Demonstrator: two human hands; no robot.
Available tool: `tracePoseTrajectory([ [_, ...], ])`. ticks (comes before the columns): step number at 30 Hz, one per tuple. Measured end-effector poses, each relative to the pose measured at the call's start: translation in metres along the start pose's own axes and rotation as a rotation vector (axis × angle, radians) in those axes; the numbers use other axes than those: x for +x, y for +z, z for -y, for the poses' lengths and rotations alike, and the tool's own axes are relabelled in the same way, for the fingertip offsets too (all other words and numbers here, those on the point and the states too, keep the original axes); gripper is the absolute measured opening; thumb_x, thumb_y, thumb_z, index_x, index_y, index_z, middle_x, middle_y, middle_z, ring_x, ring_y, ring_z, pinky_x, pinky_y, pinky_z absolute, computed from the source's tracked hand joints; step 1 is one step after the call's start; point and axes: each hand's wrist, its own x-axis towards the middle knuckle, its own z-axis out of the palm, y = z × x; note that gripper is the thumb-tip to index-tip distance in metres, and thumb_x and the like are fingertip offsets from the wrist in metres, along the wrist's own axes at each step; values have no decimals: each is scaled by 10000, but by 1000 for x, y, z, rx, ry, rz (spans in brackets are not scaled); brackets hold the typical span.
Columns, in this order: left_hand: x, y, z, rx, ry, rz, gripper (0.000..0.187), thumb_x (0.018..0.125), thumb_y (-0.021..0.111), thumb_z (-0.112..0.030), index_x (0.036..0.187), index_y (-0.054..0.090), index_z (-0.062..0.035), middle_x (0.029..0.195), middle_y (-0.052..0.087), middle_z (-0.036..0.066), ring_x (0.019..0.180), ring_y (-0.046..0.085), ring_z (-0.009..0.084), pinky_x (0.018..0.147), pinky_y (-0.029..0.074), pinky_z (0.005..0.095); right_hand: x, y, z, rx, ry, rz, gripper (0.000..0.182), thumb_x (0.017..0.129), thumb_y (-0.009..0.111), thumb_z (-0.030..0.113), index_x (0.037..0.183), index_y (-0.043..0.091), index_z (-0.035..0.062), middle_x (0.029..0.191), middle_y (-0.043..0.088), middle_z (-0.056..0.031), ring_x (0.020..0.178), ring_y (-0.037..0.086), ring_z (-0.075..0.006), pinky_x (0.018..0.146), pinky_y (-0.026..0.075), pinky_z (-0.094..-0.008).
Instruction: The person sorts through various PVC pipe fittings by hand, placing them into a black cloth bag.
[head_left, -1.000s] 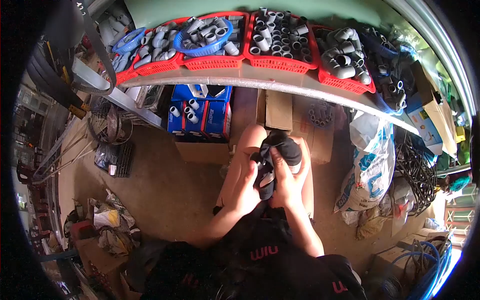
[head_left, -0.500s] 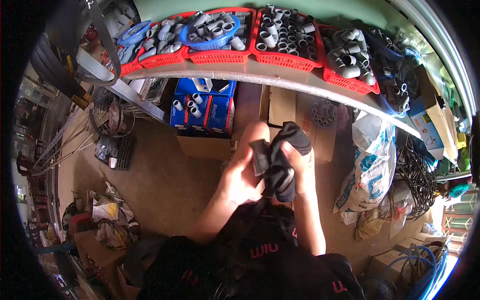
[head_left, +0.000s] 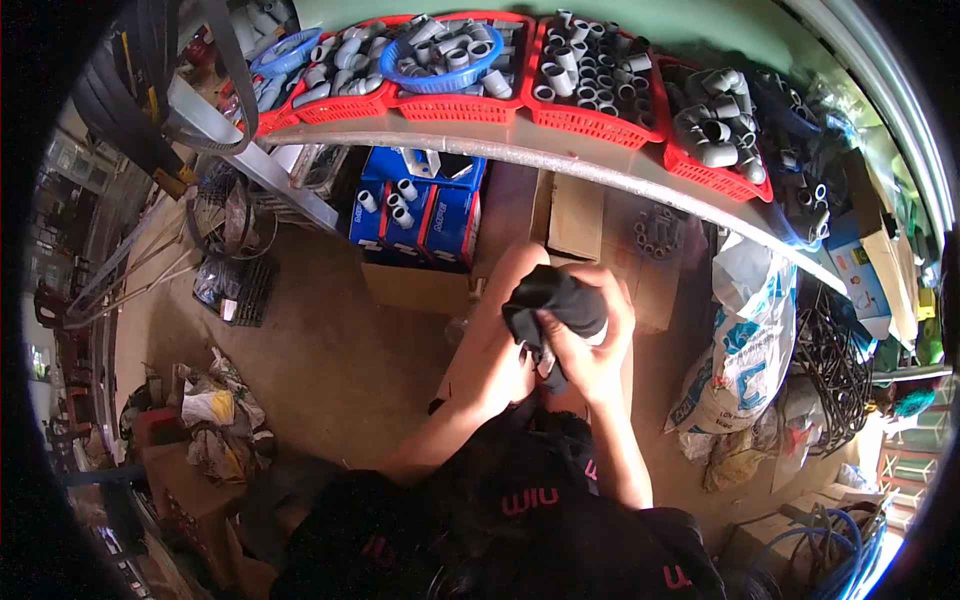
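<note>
A bunched black cloth (head_left: 545,303) is held up over my lap, between my knees. My right hand (head_left: 598,350) is closed around it from the right, with the thumb pressed across its front and the fingers over the top. Just below and to the left, my left hand (head_left: 508,382) is closed with its fingers mostly hidden under the cloth. A small greyish edge shows between the two hands; I cannot tell what the left hand grips there.
Red baskets (head_left: 460,108) of grey pipe fittings line the shelf (head_left: 480,145) ahead. Beneath it stand blue boxes (head_left: 447,225) with several fittings on top and a cardboard box (head_left: 577,215). A white sack (head_left: 735,350) and black hoses (head_left: 830,365) lie right; crumpled cloth (head_left: 220,415) lies left.
The black cloth has gone from hanging loosely between both hands to a tighter bundle in my right hand. My left hand has moved down and right, under it. The view has shifted slightly.
</note>
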Motion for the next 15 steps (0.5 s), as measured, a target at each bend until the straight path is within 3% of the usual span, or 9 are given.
tracePoseTrajectory([
  [4,0,1,-1,-248,-155,68,335,902,368,-225,1141,417,5,933,487,12,829,452,80,726,370,209,-4,7,-3,38,139,-119,246,697,643,39,911,531,-13,764,610,-86,714,574,-102,663,451,-234],
  [8,3,8,-9,-13,-50,133,423,900,383,-336,1153,417,0,1076,495,51,965,481,140,847,380,284,-5,4,-15,588,695,-338,325,822,545,297,993,522,21,804,572,-26,705,531,-103,655,421,-202],
  [9,7,6,-7,-23,-24,162,428,896,384,-356,1128,436,0,1085,509,59,970,495,153,853,388,297,-14,-7,-41,725,739,-242,458,812,528,364,1100,435,21,988,500,-140,870,513,-212,695,450,-280],
  [10,9,0,-2,-321,-115,208,426,895,372,-371,1085,460,-1,1032,527,74,929,507,165,826,395,304,-13,-11,-46,835,765,-187,505,804,526,390,1131,409,23,1060,460,-165,935,491,-243,725,448,-311],
  [11,11,-5,2,-615,-220,230,430,893,361,-386,1042,484,-2,980,544,89,888,519,176,798,403,310,-16,-14,-45,831,668,-129,554,796,525,415,1162,383,24,1132,419,-191,999,469,-275,754,445,-343],
  [12,14,-14,2,-672,-237,352,435,892,351,-397,1011,498,-5,939,551,96,868,523,184,786,406,316,-20,-16,-43,767,511,-67,603,789,523,440,1194,357,26,1203,379,-217,1064,447,-306,783,443,-374],
  [13,12,-11,-5,-681,-277,267,367,897,358,-342,1010,481,-15,963,536,105,875,524,183,785,407,315,-18,-17,-36,639,353,1,652,781,522,465,1225,331,28,1275,339,-243,1129,425,-337,812,440,-405],
  [14,11,-10,-4,-390,-147,181,267,847,395,-261,941,478,-25,953,516,98,853,507,191,757,393,301,-15,-16,-27,462,259,44,650,769,543,465,1217,352,35,1279,348,-229,1135,422,-335,845,419,-414],
  [15,8,-7,-2,-97,-22,96,169,796,432,-181,873,475,-36,942,496,90,832,490,200,729,379,287,-11,-9,-16,309,51,11,538,702,647,344,1078,486,-5,1171,490,-191,1064,504,-256,881,387,-362],
])
